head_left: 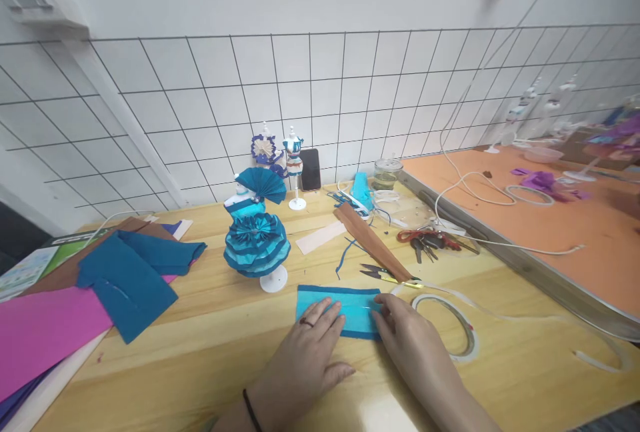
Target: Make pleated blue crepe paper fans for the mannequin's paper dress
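A light blue paper sheet with a dark blue border (345, 302) lies flat on the wooden table (210, 345). My left hand (307, 352) rests on its left part with fingers stretched out flat; a ring sits on one finger and a black band on the wrist. My right hand (407, 339) presses its fingertips on the sheet's right edge, fingers held together. Neither hand lifts the paper.
A blue paper dress on a small mannequin stand (257, 235) is just behind the sheet. Small scissors (383, 274), a tape roll (447, 325), a brown strip (370, 242), keys (425, 240), coloured sheets (75, 299) at left, an orange mat (565, 225) at right.
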A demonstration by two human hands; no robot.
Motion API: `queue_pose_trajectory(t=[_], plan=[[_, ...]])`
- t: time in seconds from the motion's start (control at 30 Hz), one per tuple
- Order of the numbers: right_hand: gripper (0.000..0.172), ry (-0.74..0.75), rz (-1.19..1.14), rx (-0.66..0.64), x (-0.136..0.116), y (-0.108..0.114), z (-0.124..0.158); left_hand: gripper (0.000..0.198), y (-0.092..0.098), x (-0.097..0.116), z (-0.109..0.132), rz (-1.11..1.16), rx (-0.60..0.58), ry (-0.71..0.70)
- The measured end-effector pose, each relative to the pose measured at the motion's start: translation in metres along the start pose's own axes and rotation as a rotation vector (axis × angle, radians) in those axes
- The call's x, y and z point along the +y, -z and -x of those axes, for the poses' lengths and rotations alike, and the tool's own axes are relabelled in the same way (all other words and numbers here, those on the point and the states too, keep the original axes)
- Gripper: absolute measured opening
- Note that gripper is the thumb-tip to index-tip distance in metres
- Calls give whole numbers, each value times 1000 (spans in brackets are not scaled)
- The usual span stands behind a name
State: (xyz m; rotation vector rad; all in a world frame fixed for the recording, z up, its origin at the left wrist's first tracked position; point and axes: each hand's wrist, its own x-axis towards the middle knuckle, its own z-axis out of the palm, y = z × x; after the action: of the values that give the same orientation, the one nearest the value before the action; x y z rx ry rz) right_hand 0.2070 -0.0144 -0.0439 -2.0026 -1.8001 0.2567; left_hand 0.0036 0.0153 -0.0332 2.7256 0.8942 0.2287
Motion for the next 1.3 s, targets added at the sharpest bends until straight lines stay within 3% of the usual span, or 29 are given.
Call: queue_pose_trajectory(t=[0.63,1.3], plan=[[22,-1,-133,70,-2,10,-1,57,1,3,0,-22,3,8],[26,3,122,-44,4,5,-3,57,-2,2,0,-11,52,15]])
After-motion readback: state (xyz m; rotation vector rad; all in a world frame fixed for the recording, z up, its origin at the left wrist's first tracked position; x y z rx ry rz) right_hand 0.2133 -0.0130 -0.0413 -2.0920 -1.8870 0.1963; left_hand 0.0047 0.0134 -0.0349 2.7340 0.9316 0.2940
